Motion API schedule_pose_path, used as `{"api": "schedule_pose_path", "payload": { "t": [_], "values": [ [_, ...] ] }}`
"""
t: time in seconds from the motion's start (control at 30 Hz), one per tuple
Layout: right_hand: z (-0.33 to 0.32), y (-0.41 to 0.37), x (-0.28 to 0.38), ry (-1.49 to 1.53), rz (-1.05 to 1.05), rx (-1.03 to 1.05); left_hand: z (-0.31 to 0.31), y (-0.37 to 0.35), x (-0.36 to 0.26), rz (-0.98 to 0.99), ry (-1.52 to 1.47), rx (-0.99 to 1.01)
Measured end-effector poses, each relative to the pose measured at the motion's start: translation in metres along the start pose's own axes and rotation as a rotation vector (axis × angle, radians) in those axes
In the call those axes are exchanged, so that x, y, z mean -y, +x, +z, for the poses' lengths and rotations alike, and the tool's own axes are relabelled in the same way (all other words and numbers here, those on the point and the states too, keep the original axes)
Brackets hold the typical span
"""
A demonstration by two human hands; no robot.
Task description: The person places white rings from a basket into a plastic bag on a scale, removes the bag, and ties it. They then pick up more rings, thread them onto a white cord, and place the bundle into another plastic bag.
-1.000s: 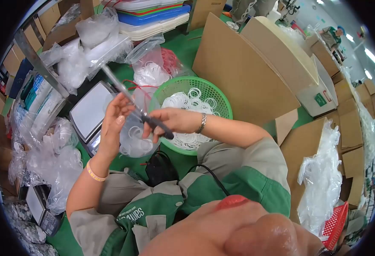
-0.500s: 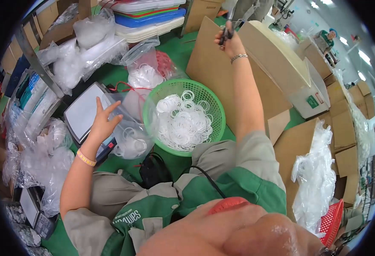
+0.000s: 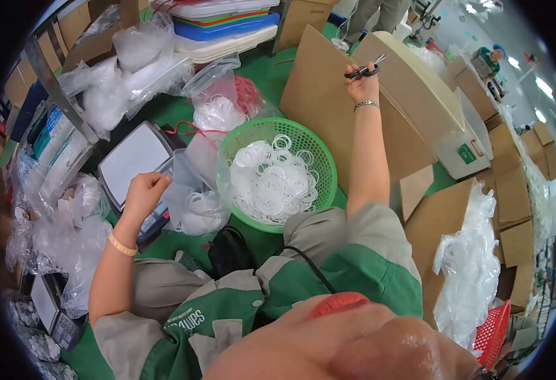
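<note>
My left hand (image 3: pixel 144 197) is closed, thumb and fingers pinched at the edge of a clear plastic bag (image 3: pixel 192 193). White rings lie in the bottom of this bag, which rests between the scale and the basket. My right hand (image 3: pixel 362 90) is raised at the far right, closed around the black handles of a pair of scissors (image 3: pixel 361 72), the blades pointing up and away. A round green basket (image 3: pixel 328 183) full of loose white rings (image 3: pixel 275 187) stands between my arms. Just behind my left hand is a weighing scale (image 3: pixel 133 161) with a pale platform.
Another bag of white rings (image 3: pixel 218 114) lies behind the basket. Clear plastic bags (image 3: pixel 75 234) pile up on the left. Large cardboard sheets (image 3: pixel 316 95) and a cream-coloured casing (image 3: pixel 417 88) stand at the right. Stacked plastic lids (image 3: pixel 227 31) sit at the back. Other people are in the background.
My left hand has gone from spread fingers to a closed pinch and dropped slightly. My right hand has moved right and a little down, turning the scissors.
</note>
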State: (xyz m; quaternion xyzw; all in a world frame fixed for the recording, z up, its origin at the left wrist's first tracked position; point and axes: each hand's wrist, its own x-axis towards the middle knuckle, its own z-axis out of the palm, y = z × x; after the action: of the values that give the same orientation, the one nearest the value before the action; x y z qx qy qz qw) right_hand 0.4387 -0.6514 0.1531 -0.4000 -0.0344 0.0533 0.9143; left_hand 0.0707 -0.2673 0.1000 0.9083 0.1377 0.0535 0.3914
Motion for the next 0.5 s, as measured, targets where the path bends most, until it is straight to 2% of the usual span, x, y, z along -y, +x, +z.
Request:
{"api": "schedule_pose_path", "payload": {
  "t": [0.13, 0.5],
  "values": [
    [0.004, 0.002, -0.005, 0.089, 0.003, 0.051, 0.003, -0.004, -0.005, 0.022, 0.018, 0.006],
    [0.024, -0.009, -0.013, 0.059, 0.033, 0.065, -0.001, -0.013, -0.006, 0.033, 0.012, 0.029]
  ]
}}
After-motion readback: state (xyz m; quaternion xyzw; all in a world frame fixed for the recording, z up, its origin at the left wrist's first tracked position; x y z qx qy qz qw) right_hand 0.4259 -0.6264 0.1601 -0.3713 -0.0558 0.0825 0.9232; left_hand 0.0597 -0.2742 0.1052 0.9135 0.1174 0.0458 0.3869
